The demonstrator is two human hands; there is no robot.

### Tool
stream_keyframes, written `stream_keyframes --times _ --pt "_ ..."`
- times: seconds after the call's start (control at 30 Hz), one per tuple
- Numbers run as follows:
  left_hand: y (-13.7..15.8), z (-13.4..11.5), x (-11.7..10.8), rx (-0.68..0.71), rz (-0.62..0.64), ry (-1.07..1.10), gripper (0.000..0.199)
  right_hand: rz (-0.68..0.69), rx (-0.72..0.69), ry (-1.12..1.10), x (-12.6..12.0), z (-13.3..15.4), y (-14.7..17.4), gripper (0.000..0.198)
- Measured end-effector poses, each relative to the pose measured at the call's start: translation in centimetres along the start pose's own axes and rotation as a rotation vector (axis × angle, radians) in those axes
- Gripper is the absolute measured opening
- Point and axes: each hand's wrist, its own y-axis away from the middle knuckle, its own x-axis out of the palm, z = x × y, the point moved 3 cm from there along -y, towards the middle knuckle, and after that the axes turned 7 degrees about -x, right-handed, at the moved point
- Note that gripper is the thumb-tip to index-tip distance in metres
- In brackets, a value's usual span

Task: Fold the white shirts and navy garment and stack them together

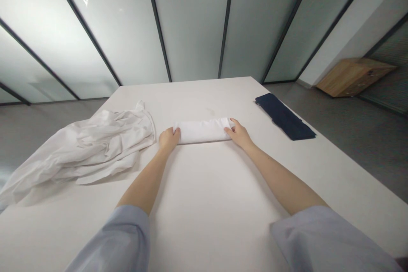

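A white cloth [204,131], folded into a flat, narrow rectangle, lies crosswise in front of me on the white table [210,204]. My left hand [169,138] grips its left end, thumb on top and the other fingers mostly hidden behind. At the opposite end, my right hand [238,133] pinches the cloth between the thumb and the fingers. Both forearms reach forward over the tabletop. What kind of garment or cloth it is cannot be made out.
A crumpled heap of white fabric [105,144] spreads over the table's left side and hangs past its edge. Near the right edge lies a folded dark navy cloth [283,117]. Frosted glass panels [191,21] stand behind the table, and a wooden cabinet [353,76] is at far right.
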Motion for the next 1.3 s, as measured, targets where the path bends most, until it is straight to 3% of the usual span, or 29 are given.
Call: stream_keyframes --times 0.1,0.17,0.27,0.37,0.47,0.57,0.77,0.93,1.07,1.17,1.3 --pt "0.3 -0.1 -0.3 -0.024 -0.043 0.025 0.039 -0.015 -0.007 0.17 -0.2 0.2 0.2 0.056" --pt "0.7 -0.4 -0.9 0.009 -0.162 0.08 0.041 -0.098 -0.05 0.271 -0.7 0.4 0.3 0.055" --pt "1.8 -1.6 -1.7 0.211 -0.347 0.144 0.048 -0.215 -0.201 0.307 -1.2 1.5 0.7 0.054" --pt "3.2 -3.6 -0.9 0.488 -0.237 0.087 0.049 -0.136 -0.406 0.31 -0.7 3.1 1.1 0.054" --pt "3.8 -4.5 0.9 0.603 -0.024 -0.015 0.052 0.084 -0.496 0.362 0.7 3.9 1.6 0.055" --pt "3.2 -3.8 2.1 0.528 0.057 -0.039 0.056 0.22 -0.471 0.388 1.7 3.8 1.7 0.055" --pt "1.8 -2.1 2.3 0.399 0.067 -0.011 0.062 0.236 -0.395 0.408 1.4 3.7 1.5 0.052" --pt "1.9 -1.9 0.9 0.351 -0.088 0.025 0.073 0.216 -0.351 0.448 0.1 4.9 1.4 0.056" --pt "1.5 -1.2 -0.5 0.309 -0.28 0.106 0.062 0.196 -0.362 0.434 -0.2 4.6 1.6 0.044" --pt "1.0 -0.5 -0.6 0.255 -0.309 0.151 0.056 0.179 -0.353 0.409 0.3 3.8 1.6 0.045" --pt "0.6 -0.1 -0.4 0.22 -0.298 0.172 0.053 0.242 -0.247 0.404 0.8 3.0 1.1 0.062"
